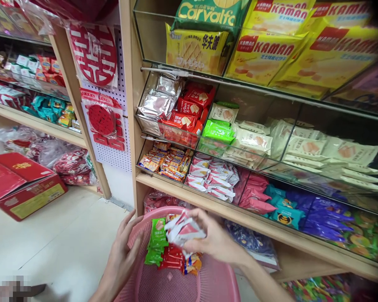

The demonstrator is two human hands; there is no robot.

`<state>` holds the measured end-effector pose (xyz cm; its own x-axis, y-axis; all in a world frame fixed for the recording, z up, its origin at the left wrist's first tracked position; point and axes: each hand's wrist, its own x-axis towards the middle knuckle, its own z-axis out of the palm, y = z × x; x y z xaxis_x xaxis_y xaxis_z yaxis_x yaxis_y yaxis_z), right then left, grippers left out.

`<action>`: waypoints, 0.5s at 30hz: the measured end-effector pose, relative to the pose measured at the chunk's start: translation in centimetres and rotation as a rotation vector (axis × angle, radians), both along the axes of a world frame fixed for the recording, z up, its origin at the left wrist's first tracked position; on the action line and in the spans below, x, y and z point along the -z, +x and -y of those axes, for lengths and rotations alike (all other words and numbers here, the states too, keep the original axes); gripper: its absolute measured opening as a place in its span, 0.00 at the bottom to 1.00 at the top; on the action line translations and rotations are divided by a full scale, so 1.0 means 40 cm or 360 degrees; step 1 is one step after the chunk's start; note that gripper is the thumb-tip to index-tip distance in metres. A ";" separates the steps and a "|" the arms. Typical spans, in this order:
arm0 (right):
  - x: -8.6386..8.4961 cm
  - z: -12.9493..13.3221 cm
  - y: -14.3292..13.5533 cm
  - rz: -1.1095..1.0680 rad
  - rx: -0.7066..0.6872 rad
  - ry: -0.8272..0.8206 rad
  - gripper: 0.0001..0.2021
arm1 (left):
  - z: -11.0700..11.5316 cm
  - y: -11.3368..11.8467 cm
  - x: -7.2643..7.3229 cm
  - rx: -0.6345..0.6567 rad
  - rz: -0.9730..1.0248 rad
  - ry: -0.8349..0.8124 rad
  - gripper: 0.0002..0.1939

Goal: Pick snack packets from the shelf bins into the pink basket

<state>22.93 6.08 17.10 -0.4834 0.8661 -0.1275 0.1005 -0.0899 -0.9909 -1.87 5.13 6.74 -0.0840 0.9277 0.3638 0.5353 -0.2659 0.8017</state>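
Note:
My right hand (209, 237) grips several white and pink snack packets (184, 230) above a pink plastic basket (168, 285). My left hand (124, 245) is at the basket's left rim with its fingers apart and nothing in it; whether it touches the rim I cannot tell. Inside the basket lie green packets (156, 243), red packets (173, 256) and orange packets (192, 264), partly hidden by what my right hand holds. Matching white and pink packets (212, 178) fill a compartment of the low shelf just behind.
Clear-fronted shelf bins rise ahead, with a wooden shelf edge (227, 209) close behind the basket. Yellow wafer bags (261, 54) stand higher up, and purple packets (327, 218) lie low on the right. A red carton (22, 180) sits on the floor at left.

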 end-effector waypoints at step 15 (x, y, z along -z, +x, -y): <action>0.403 0.119 -0.183 0.0297 0.0070 -0.1193 0.26 | 0.027 -0.022 -0.004 -0.0101 0.0074 -0.0043 0.16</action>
